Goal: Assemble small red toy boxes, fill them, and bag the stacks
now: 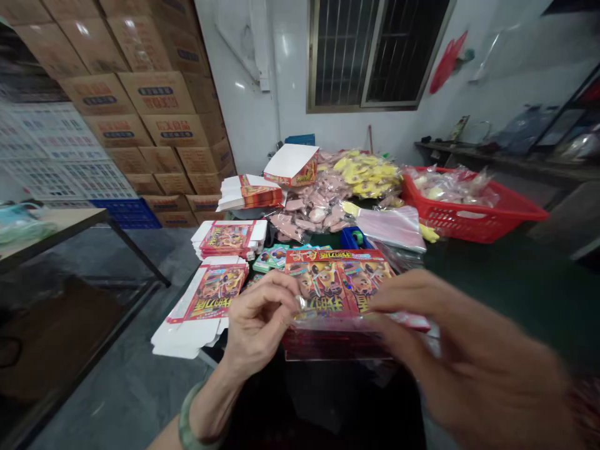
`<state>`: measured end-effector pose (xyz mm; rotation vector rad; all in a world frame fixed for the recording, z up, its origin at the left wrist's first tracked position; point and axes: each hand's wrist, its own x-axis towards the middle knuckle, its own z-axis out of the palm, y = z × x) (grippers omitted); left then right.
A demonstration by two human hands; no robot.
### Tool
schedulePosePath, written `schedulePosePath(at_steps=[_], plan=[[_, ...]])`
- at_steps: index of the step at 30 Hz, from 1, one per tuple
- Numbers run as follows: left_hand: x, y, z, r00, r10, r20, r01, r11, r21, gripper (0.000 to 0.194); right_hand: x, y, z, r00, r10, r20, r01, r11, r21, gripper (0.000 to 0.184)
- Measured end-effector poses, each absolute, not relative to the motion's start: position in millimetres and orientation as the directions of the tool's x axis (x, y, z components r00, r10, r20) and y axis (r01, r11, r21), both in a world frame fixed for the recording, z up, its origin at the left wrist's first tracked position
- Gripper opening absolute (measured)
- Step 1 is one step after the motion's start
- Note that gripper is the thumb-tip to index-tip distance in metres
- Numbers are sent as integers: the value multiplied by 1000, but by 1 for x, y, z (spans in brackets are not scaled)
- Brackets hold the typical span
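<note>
Lower centre: the left hand (257, 325), a green bangle (187, 415) at its wrist, has its fingers (281, 292) pressed together on the edge of a clear bag (337, 347); the right hand (464, 350), blurred at lower right, has its fingers (389, 309) at the bag's far side, too blurred to tell whether clamped or merely touching; the two-sided hold seems to keep the film spread across a red printed box (337, 278), at lower centre behind the film, though whether inside it cannot be told; flat cartons (201, 300) at centre left lie on the surface (506, 294), seemingly placed within reach; a second stack (229, 240) lies beyond them; pink packets (312, 209) occupy upper centre; a red basket (473, 212) stands at right, apparently keeping filled packets together.
</note>
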<state>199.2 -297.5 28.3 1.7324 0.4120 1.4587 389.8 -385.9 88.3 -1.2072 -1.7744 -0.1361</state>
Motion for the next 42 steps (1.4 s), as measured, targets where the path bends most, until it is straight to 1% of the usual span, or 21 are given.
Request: schedulePosePath(at_steps=[3, 8, 13, 18, 23, 25, 29, 35, 38, 40, 42], plan=[[199, -299, 29, 283, 646, 708, -233, -670, 705, 13, 359, -372, 84, -167, 703, 691, 709, 573, -412, 11], [200, -301, 30, 239, 674, 699, -223, -662, 715, 16, 348, -361, 67, -162, 743, 649, 671, 565, -480, 9], [203, -301, 29, 177, 713, 679, -222, -643, 733, 14, 345, -358, 60, -179, 752, 634, 656, 572, -493, 7], [208, -301, 28, 102, 731, 675, -223, -645, 731, 14, 339, -352, 55, -156, 768, 621, 641, 557, -528, 8], [211, -298, 22, 69, 732, 678, -282, -637, 717, 14, 335, -347, 52, -143, 815, 562, 552, 537, -638, 11], [211, -298, 21, 69, 732, 678, -309, -630, 712, 14, 334, -345, 52, -151, 819, 554, 516, 543, -663, 13], [211, -298, 20, 54, 739, 671, -326, -622, 712, 13, 330, -342, 48, -168, 794, 585, 504, 579, -641, 14], [210, -298, 21, -12, 776, 631, -268, -610, 746, 16, 324, -337, 39, -221, 726, 651, 518, 653, -553, 17], [210, -299, 21, -25, 746, 666, -259, -648, 716, 19, 326, -337, 36, -218, 707, 672, 479, 678, -557, 18], [212, -299, 21, -52, 717, 695, -236, -685, 689, 20, 328, -339, 34, -214, 712, 669, 451, 679, -578, 19], [213, -298, 21, -78, 713, 696, -196, -696, 691, 20, 330, -342, 32, -218, 730, 648, 422, 669, -612, 19]])
